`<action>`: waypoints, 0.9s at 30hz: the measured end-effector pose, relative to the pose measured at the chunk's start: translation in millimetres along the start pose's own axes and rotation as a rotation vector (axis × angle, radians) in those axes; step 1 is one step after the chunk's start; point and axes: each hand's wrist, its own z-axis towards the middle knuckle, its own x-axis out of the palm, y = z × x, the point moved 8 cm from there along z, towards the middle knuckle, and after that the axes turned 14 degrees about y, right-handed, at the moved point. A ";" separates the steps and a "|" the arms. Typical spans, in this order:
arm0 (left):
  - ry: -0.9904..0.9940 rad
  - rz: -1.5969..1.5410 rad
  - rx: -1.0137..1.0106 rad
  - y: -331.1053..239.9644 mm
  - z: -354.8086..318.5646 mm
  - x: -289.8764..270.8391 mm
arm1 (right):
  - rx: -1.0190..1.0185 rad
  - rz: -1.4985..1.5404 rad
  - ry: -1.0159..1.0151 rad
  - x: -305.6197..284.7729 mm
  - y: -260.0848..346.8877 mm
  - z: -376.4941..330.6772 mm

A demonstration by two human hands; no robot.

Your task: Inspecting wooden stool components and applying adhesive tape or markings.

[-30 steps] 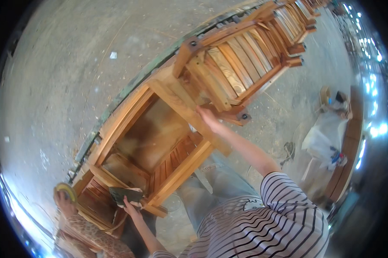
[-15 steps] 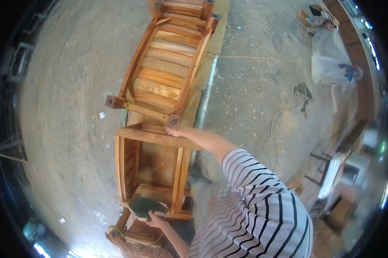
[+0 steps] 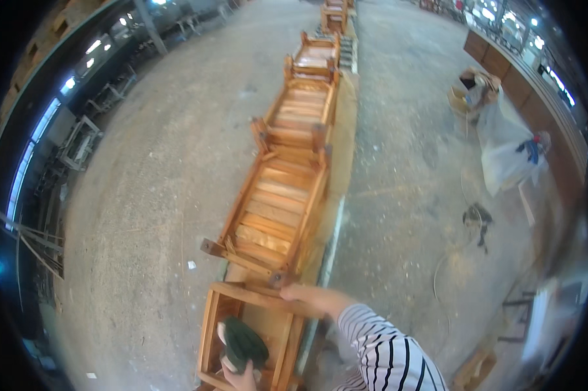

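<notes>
Looks like mid-sanding: left hand clutches a dark green pad inside the orange-brown slatted wooden chair frame, right hand grips its top rail, so next up is probably steady rubbing.

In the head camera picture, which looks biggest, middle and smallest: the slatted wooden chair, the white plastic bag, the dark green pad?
1. Slatted wooden chair
2. White plastic bag
3. Dark green pad, smallest despite being nearest the camera
</notes>
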 end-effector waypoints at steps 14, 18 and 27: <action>0.062 -0.294 -0.247 54.3 -93.5 -0.4 | 0.180 -0.378 -0.173 -36.9 -136.5 -138.5; -0.049 -0.170 -0.044 10.9 -72.1 24.8 | 0.351 -0.254 -0.260 -100.2 -230.8 -229.8; -0.060 -0.036 0.306 -118.5 78.9 164.6 | 0.258 -0.059 -1.601 -462.0 -124.8 -372.5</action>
